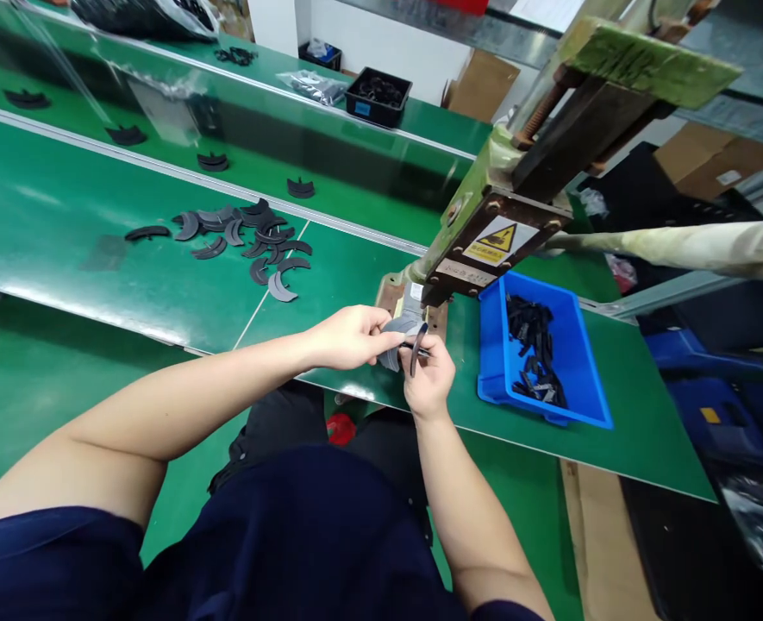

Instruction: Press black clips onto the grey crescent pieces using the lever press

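Note:
In front of the hand press [497,228], my two hands are close together near the table's front edge. My left hand [353,336] pinches a grey crescent-shaped plastic part [390,358] between thumb and fingers. My right hand [431,379] has its fingers closed around a thin dark curved piece [415,355], which stands nearly upright against the grey part. Whether the two pieces are joined cannot be made out, since the fingers cover where they meet. Just beyond the hands lies the press base [390,293], with a grey fixture on it.
A blue bin [494,362] of small black parts stands right of the press. Loose crescent parts [271,237] lie heaped on the green table [335,276] to the left. Behind, more crescents are spaced along a green belt [252,172]. A black box [355,108] stands farther back.

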A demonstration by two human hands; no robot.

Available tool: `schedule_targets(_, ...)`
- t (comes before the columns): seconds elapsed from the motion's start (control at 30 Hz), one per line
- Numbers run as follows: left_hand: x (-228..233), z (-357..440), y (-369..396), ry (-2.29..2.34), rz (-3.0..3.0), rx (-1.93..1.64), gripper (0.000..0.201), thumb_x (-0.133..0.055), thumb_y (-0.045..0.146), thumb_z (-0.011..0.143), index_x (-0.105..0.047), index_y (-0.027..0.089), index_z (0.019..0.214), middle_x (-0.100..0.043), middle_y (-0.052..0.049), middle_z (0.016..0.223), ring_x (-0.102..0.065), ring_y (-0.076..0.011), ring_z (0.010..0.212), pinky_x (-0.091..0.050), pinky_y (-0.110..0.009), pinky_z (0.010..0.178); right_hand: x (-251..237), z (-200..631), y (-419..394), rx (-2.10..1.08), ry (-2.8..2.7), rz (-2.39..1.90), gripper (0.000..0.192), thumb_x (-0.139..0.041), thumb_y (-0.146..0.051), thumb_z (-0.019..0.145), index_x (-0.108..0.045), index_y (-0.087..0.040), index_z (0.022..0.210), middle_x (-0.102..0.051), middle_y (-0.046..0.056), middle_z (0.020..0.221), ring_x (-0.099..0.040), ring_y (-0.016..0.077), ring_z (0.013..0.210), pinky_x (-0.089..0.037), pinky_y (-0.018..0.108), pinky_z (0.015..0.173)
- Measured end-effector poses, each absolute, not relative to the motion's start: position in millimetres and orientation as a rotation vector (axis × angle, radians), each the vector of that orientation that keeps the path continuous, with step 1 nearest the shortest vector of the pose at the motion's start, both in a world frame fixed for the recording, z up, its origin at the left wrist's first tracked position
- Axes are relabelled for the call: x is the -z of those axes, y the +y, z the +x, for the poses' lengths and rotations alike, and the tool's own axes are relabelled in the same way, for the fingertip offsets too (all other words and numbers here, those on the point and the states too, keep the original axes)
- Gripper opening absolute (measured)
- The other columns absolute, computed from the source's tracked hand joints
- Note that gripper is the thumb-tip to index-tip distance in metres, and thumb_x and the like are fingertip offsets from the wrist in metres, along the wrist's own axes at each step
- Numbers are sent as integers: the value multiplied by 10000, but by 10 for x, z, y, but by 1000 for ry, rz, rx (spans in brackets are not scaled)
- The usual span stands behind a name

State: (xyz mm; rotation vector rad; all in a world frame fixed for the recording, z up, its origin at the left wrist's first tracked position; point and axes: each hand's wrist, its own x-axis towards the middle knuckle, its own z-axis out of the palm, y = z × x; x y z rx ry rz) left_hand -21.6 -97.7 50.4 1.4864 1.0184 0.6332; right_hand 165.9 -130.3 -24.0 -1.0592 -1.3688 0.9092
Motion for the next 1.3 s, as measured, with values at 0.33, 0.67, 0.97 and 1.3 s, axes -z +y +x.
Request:
schedule_targets(0.33,-509,-218,-867,966,1296,-579,431,-798,547,885,-583,190,774,-645,6,635,-590,-112,523,-462,-225,511,236,1829,-1313,-703,-1512,-1111,194,-706,-409,951,-678,-256,1067,-753,14,970,-710,147,800,-608,312,738)
schedule_targets(0.67,-562,-197,-1062,1102,2025,-1041,272,-771,467,928,-659,220,907,-639,-37,904,-621,-206,918,-521,-353,834,76,1957,-1369,-423,-1722,-1075,153,-673,-361,956,-691,-235,1042,-761,55,942,-712,191,874,-601,389,824)
schedule_targets(0.97,-462,-96,-979,983,1678,-879,412,-774,501,921,-564,200,733,-538,16,785,-526,-132,724,-452,-284,678,115,1988,-1421,-423,-1675,-1039,152,-675,-322,961,-695,-254,1095,-776,62,1025,-739,192,944,-621,389,852)
schedule_targets(1.3,36,-377,-355,1158,965,-951,473,-873,542,843,-572,183,783,-598,20,610,-555,-78,504,-446,-178,480,84,2477,-1525,-518,-1567,-1173,253,-656,-335,976,-680,-255,1215,-730,72,1115,-736,190,1008,-658,400,909)
